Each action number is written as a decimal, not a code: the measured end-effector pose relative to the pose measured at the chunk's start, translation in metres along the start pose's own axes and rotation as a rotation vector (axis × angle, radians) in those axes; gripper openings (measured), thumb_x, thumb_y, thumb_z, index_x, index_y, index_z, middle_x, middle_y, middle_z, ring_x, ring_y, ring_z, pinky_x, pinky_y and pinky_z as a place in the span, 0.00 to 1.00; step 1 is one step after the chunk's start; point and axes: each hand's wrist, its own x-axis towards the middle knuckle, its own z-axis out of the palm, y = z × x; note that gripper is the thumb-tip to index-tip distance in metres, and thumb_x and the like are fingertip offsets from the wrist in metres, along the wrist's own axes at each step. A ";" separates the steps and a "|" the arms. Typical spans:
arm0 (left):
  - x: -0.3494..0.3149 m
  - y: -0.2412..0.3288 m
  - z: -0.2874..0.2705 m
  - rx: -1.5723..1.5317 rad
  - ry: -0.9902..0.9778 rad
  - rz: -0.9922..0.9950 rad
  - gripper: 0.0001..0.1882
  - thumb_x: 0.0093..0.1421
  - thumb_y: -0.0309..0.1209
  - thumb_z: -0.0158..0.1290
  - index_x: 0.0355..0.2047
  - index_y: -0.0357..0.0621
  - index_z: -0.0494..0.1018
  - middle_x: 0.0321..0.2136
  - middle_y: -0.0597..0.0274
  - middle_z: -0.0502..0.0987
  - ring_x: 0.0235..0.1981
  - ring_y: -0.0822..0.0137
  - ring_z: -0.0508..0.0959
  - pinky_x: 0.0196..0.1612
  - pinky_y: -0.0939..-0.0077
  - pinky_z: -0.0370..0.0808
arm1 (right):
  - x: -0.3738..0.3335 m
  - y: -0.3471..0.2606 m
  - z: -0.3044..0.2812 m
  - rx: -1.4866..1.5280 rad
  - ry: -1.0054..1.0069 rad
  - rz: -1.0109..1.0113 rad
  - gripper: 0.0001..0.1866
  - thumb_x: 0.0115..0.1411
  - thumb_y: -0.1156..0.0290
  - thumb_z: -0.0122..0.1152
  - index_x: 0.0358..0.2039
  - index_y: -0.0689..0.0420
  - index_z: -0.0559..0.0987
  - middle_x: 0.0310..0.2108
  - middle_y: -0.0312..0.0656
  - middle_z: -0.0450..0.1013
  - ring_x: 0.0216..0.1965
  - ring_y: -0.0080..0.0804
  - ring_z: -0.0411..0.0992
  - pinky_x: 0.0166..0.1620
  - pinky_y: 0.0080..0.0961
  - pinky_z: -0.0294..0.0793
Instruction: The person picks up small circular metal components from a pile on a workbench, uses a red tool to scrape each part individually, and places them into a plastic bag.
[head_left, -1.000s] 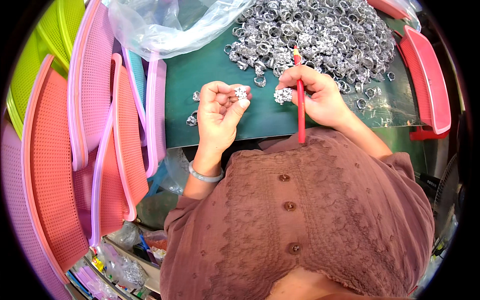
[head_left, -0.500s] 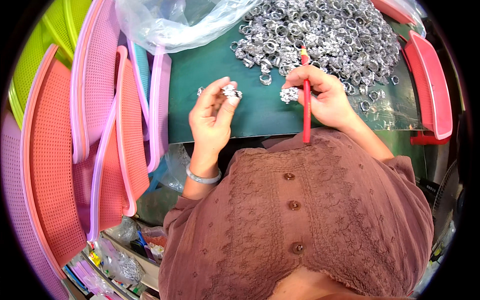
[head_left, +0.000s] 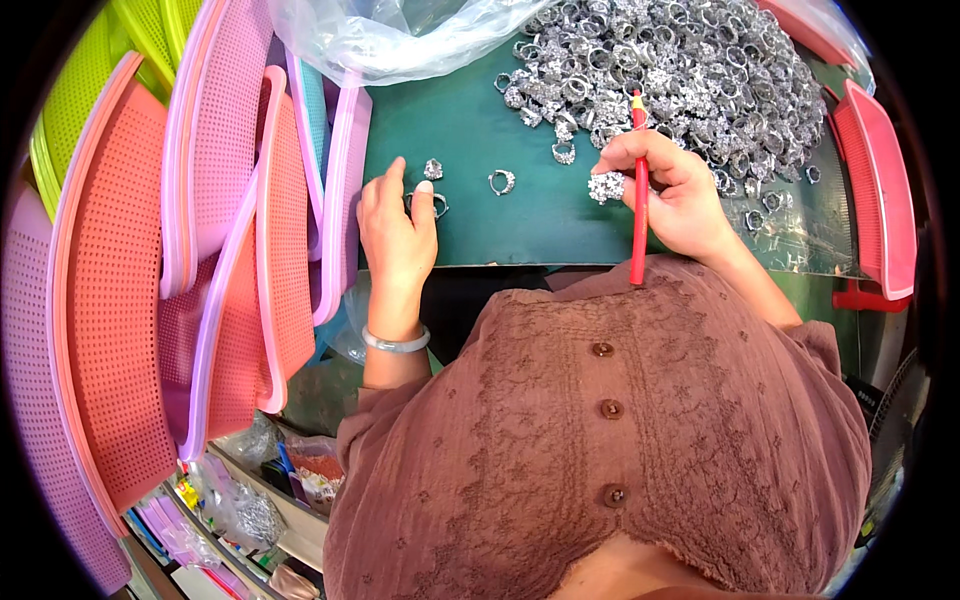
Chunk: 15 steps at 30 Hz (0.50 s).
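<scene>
From afar I see the right hand, on the near side of the silver ring pile, pinching studded silver jewellery and a red pencil. Left of the pile, the left hand, grip loosely spread, nears a half-hidden ring; snagging it could, I judge, drag it.

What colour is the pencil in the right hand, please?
The pencil is mostly red, with yellow near its upper tip, best seen in the head view.
</scene>
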 end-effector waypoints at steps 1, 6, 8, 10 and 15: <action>0.005 0.004 -0.002 0.013 0.006 0.057 0.16 0.51 0.27 0.51 0.42 0.38 0.70 0.34 0.48 0.71 0.36 0.51 0.71 0.42 0.65 0.67 | -0.001 0.000 0.000 -0.002 0.010 -0.005 0.15 0.47 0.87 0.49 0.37 0.60 0.71 0.33 0.38 0.72 0.36 0.24 0.71 0.37 0.18 0.70; 0.022 0.001 0.000 -0.023 -0.198 0.095 0.11 0.52 0.24 0.50 0.37 0.42 0.74 0.30 0.55 0.74 0.30 0.60 0.75 0.34 0.76 0.71 | -0.002 0.001 -0.003 0.012 -0.005 -0.013 0.16 0.47 0.88 0.48 0.37 0.61 0.71 0.33 0.39 0.71 0.36 0.24 0.71 0.38 0.18 0.71; 0.028 0.002 0.003 -0.166 -0.155 -0.034 0.07 0.53 0.24 0.49 0.33 0.38 0.74 0.27 0.58 0.76 0.29 0.65 0.75 0.33 0.76 0.71 | -0.002 0.001 -0.005 -0.018 -0.011 -0.016 0.16 0.47 0.88 0.48 0.37 0.61 0.71 0.34 0.39 0.71 0.37 0.25 0.72 0.38 0.19 0.71; 0.034 0.009 0.001 -0.352 -0.112 -0.194 0.06 0.54 0.25 0.49 0.31 0.37 0.74 0.27 0.58 0.76 0.28 0.66 0.75 0.32 0.74 0.72 | -0.002 0.001 -0.006 -0.014 -0.001 -0.015 0.16 0.47 0.88 0.48 0.38 0.61 0.71 0.34 0.39 0.71 0.37 0.25 0.72 0.39 0.19 0.71; 0.035 0.004 0.004 -1.451 -0.423 -0.439 0.08 0.59 0.27 0.45 0.38 0.40 0.70 0.31 0.60 0.75 0.34 0.69 0.74 0.41 0.77 0.69 | -0.003 0.001 -0.007 -0.016 0.005 0.017 0.16 0.47 0.87 0.49 0.38 0.61 0.71 0.34 0.39 0.71 0.38 0.25 0.72 0.40 0.19 0.71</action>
